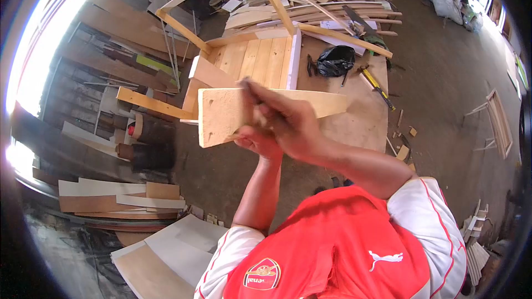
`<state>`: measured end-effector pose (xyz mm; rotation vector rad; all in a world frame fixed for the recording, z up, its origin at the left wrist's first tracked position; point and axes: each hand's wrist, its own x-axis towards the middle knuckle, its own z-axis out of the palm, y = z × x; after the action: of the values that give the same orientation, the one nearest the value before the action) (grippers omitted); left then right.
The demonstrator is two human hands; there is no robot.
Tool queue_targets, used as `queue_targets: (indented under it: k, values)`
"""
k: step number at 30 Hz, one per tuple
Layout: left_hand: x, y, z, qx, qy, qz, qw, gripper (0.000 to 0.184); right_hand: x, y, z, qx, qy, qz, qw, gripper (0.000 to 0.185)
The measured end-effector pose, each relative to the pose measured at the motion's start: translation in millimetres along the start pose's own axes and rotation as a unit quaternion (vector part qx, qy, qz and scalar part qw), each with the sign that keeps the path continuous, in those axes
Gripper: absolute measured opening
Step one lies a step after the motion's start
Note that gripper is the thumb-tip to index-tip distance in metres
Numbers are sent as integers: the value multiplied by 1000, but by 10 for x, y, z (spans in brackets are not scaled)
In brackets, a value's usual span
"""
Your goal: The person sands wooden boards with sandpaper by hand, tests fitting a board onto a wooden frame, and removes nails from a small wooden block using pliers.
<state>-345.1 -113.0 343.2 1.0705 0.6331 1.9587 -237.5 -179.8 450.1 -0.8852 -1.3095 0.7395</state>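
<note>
The left hand (257, 140) is at the lower edge of a pale wooden piece (219, 117), its grip closed on that edge. The right hand (293, 124) is at the face of the same piece, fingers curled; blur prevents telling whether its grip pinches anything. The piece is raised above the near left part of the table (357, 124), its broad end to the left and its narrower part to the right. Beyond it stands a wooden frame (295, 63) with a slatted panel (257, 58). Right of the frame, a black plastic bag (336, 61) lies on the table, with a yellow-and-black tool (374, 83) near its right side. Curved wooden boards (310, 14) are stacked at the far end.
</note>
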Motion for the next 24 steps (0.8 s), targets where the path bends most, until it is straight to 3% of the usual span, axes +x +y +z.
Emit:
queue_targets:
  k: [2, 5, 7, 11, 13, 18, 24]
  values:
    - [26, 74, 59, 45, 5, -3, 999, 55, 7, 235, 21, -15, 28, -27, 999, 48]
    - [-21, 3, -69, 127, -6, 2, 992, 57, 123, -36, 101, -27, 22, -52, 998, 47]
    - [-43, 28, -147, 112, -55, -27, 992, 60, 264, -450, 131, -16, -34, 6, 999, 45]
    - [-16, 306, 41, -116, -115, -115, 980, 67, 250, -273, 114, -82, -35, -9, 996, 44]
    - [-4, 218, -82, -148, -100, -156, 972, 69, 202, -99, 89, -75, -23, -10, 997, 45]
    - [-28, 110, -62, -37, -56, -56, 996, 74, 223, -495, 230, -31, -53, 36, 997, 43]
    - [-3, 209, 77, 45, -19, -3, 999, 82, 246, -241, -14, -113, -64, 20, 991, 37]
